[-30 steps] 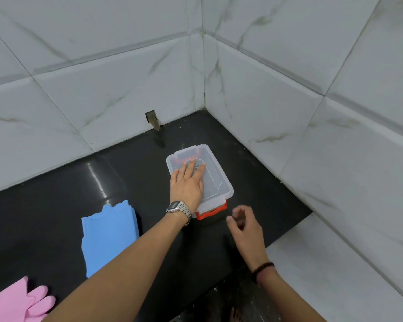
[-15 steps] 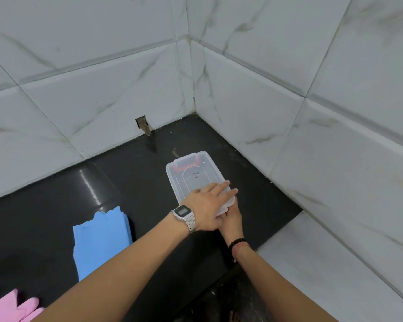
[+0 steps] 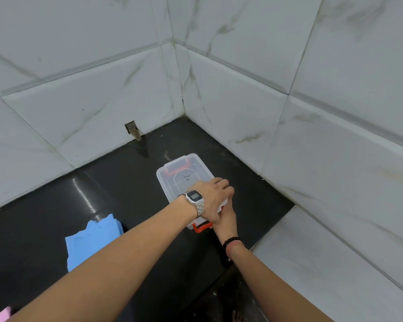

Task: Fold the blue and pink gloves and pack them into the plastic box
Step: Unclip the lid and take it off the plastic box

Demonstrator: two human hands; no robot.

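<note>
A clear plastic box point(image 3: 182, 175) with its lid on and red latches stands on the black counter near the wall corner. My left hand point(image 3: 213, 199), with a metal watch on the wrist, lies over the lid's near end, fingers curled over the right edge. Under it my right hand point(image 3: 226, 220) is at the near red latch point(image 3: 201, 228), its fingers hidden by the left hand. A blue glove point(image 3: 89, 240) lies flat to the left, partly covered by my left forearm. A pink glove point(image 3: 0, 316) shows only as a corner at the bottom left.
White marble tiled walls point(image 3: 242, 101) close the counter at the back and right. A small hole point(image 3: 133, 131) sits in the back wall at counter level. A white ledge point(image 3: 312, 263) borders the black counter point(image 3: 44, 217) on the right front.
My left hand slid from the lid's middle to its near right edge. My right hand came in from the open counter to the near red latch. The view shifted, so less pink glove shows.
</note>
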